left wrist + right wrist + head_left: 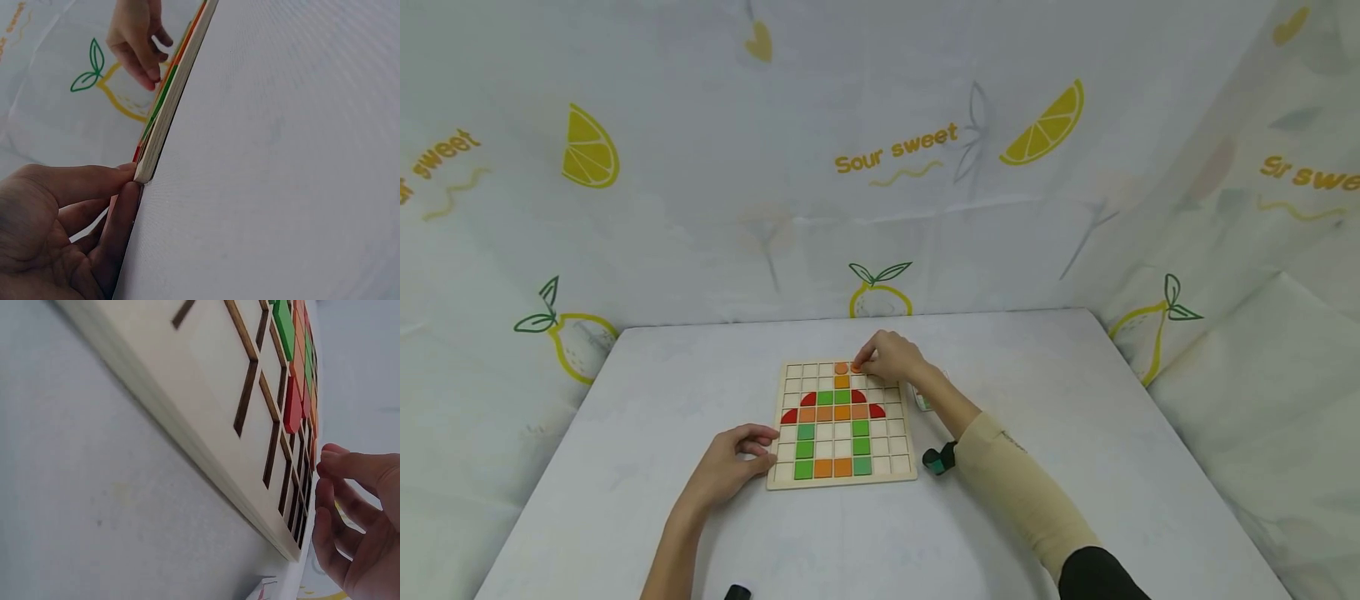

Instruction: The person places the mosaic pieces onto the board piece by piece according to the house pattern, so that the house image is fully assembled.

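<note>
A square wooden grid board [880, 483] lies on the table with coloured pieces in its cells. Green squares [861, 428], orange squares [842, 467] and red quarter-round pieces [877, 411] form a figure. An orange round piece [841, 368] sits in the far row. Beside it, my right hand [891, 357] pinches another orange round piece [855, 367] at the board's far edge, its fingers partly covering it. In the right wrist view the thumb and index fingertips [328, 453] meet over the board. My left hand [730, 462] holds the board's left edge near the front corner between thumb and fingers.
Partly behind the right forearm, a small clear container or packet [922, 400] stands right of the board. A black and green strap-like item [938, 460] shows by the right sleeve. A black object [738, 592] lies at the front. Lemon-printed cloth [880, 217] surrounds the table.
</note>
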`<state>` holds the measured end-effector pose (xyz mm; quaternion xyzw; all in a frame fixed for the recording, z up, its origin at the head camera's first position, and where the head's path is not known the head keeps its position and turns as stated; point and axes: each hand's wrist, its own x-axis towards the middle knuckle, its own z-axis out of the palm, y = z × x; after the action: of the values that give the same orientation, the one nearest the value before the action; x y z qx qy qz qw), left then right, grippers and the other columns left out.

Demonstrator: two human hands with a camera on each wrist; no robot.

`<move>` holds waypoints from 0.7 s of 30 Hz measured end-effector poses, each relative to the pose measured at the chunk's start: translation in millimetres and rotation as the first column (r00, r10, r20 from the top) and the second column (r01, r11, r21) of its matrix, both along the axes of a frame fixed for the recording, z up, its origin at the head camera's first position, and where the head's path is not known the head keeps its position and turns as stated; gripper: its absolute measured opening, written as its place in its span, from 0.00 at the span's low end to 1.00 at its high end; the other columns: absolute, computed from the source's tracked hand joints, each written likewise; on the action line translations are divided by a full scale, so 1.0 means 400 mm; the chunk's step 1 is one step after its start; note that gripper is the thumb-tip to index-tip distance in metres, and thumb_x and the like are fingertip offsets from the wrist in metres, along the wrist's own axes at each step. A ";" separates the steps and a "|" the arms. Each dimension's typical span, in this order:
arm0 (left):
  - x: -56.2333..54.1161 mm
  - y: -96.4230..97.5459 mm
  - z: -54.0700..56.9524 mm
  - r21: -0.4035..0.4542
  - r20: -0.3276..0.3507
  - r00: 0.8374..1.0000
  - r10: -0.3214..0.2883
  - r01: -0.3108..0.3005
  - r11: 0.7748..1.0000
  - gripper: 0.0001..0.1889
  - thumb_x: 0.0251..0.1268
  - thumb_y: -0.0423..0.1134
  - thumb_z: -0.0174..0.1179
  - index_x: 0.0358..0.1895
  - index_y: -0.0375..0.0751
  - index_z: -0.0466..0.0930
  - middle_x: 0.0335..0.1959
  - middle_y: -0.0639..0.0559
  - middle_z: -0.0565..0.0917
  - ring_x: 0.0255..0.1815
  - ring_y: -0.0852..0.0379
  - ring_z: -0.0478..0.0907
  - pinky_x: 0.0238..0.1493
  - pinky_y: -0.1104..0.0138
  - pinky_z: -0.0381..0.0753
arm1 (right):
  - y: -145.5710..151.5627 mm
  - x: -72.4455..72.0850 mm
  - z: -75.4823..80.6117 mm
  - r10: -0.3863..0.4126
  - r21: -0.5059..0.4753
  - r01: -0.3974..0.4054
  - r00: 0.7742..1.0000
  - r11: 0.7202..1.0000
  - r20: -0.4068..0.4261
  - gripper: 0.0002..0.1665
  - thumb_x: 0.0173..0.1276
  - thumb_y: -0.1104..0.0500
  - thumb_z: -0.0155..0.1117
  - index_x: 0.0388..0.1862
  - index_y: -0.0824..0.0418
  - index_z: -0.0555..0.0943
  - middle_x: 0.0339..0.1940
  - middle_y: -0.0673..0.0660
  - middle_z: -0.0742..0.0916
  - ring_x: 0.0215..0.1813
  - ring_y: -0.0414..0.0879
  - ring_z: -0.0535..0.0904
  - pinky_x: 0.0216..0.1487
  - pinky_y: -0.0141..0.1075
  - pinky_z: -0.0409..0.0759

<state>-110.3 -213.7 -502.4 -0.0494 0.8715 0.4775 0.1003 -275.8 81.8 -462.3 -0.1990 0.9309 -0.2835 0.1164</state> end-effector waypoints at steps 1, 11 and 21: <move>0.000 0.001 0.000 -0.001 0.000 1.000 -0.001 0.001 1.000 0.20 0.64 0.34 0.75 0.59 0.39 0.87 0.47 0.48 0.87 0.45 0.57 0.80 0.43 0.71 0.79 | 0.006 0.001 0.003 0.015 -0.016 -0.015 1.000 1.000 -0.001 0.07 0.76 0.56 0.73 0.45 0.53 0.96 0.53 0.53 0.95 0.53 0.47 0.84 0.51 0.41 0.79; -0.006 0.004 -0.001 -0.005 -0.001 1.000 -0.007 0.007 1.000 0.19 0.65 0.34 0.74 0.59 0.40 0.87 0.47 0.48 0.87 0.44 0.57 0.80 0.44 0.71 0.79 | 0.114 0.011 0.050 0.054 -0.164 -0.064 0.996 0.984 -0.065 0.11 0.77 0.59 0.71 0.50 0.62 0.93 0.49 0.58 0.95 0.36 0.43 0.86 0.38 0.32 0.79; -0.006 -0.001 0.006 0.081 0.023 0.999 0.029 -0.030 0.996 0.15 0.72 0.33 0.69 0.58 0.36 0.86 0.45 0.45 0.85 0.41 0.56 0.81 0.38 0.71 0.87 | 0.234 0.057 0.081 -0.059 -0.283 0.026 0.992 0.959 -0.108 0.09 0.77 0.58 0.72 0.48 0.61 0.93 0.48 0.61 0.94 0.40 0.67 0.89 0.38 0.34 0.81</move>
<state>-112.8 -214.1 -500.1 -0.0634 0.8494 0.5134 0.1048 -253.1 175.5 -429.8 -0.2093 0.8904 -0.4034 0.0268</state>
